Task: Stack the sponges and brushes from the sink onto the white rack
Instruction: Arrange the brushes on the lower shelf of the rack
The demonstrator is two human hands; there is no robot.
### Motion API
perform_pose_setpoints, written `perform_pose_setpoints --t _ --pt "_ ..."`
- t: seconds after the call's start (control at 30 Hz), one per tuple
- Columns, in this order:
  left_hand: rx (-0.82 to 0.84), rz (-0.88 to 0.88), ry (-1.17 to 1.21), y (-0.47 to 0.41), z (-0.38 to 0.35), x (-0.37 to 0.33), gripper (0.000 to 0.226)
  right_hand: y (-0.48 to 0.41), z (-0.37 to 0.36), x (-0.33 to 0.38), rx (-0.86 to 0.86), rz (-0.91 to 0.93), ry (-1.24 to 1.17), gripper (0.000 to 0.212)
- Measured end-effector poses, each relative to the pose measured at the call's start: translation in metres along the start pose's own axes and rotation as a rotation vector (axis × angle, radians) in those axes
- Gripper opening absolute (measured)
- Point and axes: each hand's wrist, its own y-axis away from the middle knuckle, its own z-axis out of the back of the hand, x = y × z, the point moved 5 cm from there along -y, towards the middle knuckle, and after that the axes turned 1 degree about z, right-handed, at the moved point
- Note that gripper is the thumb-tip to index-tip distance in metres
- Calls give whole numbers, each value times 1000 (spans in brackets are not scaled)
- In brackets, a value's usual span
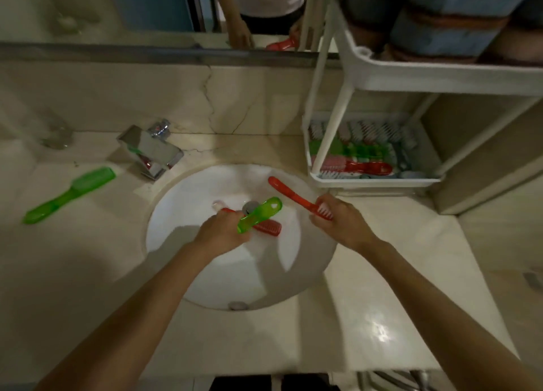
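Over the white round sink [205, 273], my left hand [221, 233] grips a translucent green brush [260, 214] by one end, its handle pointing up and right. My right hand [342, 223] holds a red brush [296, 198] at its white-bristled head, with the handle aimed toward the upper left. Another red brush [269, 227] lies in the basin under the green one, near the drain. The white rack [373, 182] stands right of the sink. Its lower tray holds several red, green and pale brushes [358, 155].
A second green brush [70, 195] lies on the counter left of the sink. A chrome faucet [150, 151] stands at the sink's back left, a glass [57, 133] further left. The rack's top shelf [440, 73] carries folded blue and brown towels. A mirror runs along the back.
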Motion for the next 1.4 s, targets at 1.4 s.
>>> perform_pose_setpoints --t 1.4 --pt "-155 -128 2 -80 15 -231 35 -123 132 -145 49 21 438 57"
